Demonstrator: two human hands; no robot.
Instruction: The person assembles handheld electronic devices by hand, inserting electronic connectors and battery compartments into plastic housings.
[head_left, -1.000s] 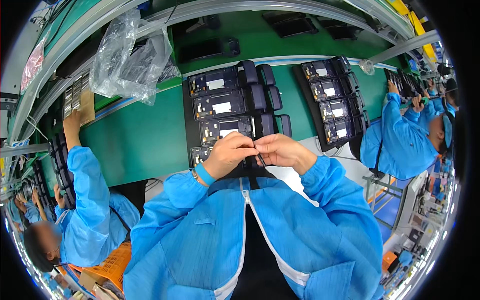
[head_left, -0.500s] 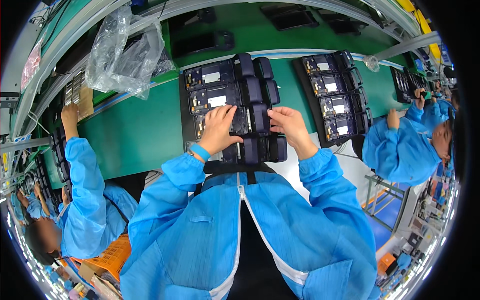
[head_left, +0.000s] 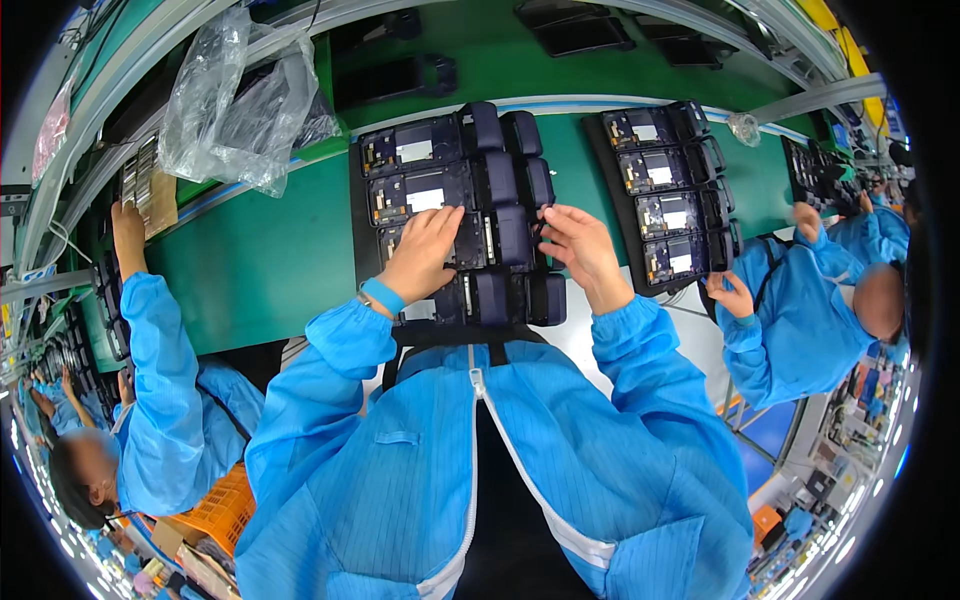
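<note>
Far left, from where I stand: a co-worker [head_left: 160,380] in a blue smock, 1 arm stretched along the bench; an orange crate [head_left: 228,508] sits below. A clear plastic bag [head_left: 240,120] hangs above the green bench top [head_left: 255,290].

Next, the left hand [head_left: 418,258], blue band at the wrist, palm down over the dark housing [head_left: 476,238]. Fingers spread, thumb well apart from them; whether they press, cannot tell.

Dark housing: 3rd from the far end in a column of 4, on a black mat [head_left: 357,210] directly before the wearer. Colour near-black with a purple cast. Flat, shallow body with fittings inside, partly under the hand; a pale strip shows near a raised, rounded block at its right end. Long axis crosswise, left to right, roughly square to the wearer's line of sight. Block end points right, flat end left.

The right hand [head_left: 584,250] is just beside the block end, fingers curled, thumb close to the forefinger. Whether anything is pinched there, cannot tell.

Farther right: 4 similar units [head_left: 662,212] in another column, then another worker [head_left: 800,310] in blue.
</note>
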